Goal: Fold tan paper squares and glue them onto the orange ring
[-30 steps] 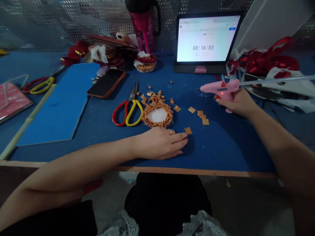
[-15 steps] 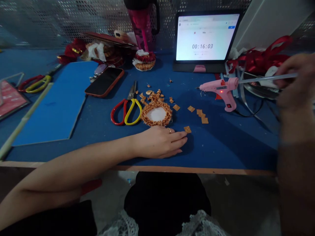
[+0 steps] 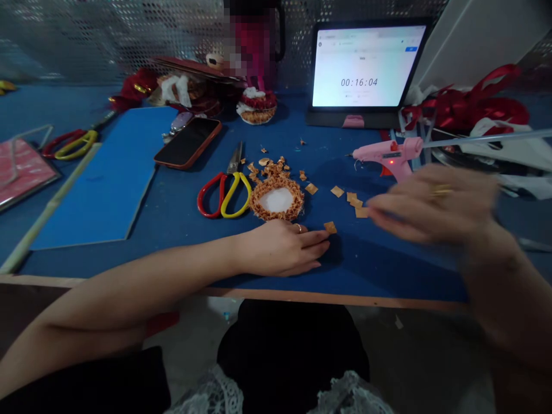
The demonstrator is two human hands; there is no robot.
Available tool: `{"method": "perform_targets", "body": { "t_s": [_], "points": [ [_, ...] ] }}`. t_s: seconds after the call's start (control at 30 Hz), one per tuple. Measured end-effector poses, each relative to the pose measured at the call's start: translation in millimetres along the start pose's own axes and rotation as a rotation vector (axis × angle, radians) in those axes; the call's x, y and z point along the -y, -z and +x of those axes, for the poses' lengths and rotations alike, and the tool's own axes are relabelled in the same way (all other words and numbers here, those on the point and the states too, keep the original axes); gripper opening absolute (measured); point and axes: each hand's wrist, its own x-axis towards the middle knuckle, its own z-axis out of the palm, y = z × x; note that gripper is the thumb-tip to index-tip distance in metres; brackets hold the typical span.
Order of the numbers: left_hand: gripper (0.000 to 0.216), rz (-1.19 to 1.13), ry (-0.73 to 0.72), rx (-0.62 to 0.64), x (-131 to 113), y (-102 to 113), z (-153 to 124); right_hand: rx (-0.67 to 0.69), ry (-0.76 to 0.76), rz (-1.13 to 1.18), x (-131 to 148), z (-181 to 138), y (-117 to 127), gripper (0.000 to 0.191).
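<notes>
Left hand [image 3: 282, 248] low over table [image 3: 371, 267], fingertips at one tan square [image 3: 331, 227], perhaps steadying it (pinching or not, can't tell). Right hand [image 3: 431, 202] blurred, grip unreadable, beside loose squares [image 3: 352, 197]. Glue gun [image 3: 393, 152] beyond, nozzle [image 3: 356, 153] clear of fingers, likely for heat.

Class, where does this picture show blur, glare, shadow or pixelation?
Head view: right hand smeared by blur, left hand sharper; tablet screen glowing, its small text washed out; shadow on the blue tabletop beside the left hand; coarse blocks masking much of the pink bottle.
</notes>
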Motion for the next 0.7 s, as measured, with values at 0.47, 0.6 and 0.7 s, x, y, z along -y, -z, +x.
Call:
{"method": "perform_targets", "body": {
  "t_s": [0.47, 0.6, 0.7],
  "points": [
    [0.035, -0.005, -0.003, 0.019, 1.0, -0.3, 1.3, 0.596, 0.346, 0.167, 25.8, -12.5, -33.8, 0.019],
    [0.035, 0.017, -0.007, 0.016, 0.5, 0.4, 1.3, 0.588, 0.360, 0.147, 29.7, -13.6, -35.2, 0.019],
    [0.035, 0.021, -0.005, 0.020, 0.2, 0.9, 1.4, 0.579, 0.378, 0.089, 33.8, -12.8, -34.6, 0.019]
  ]
}}
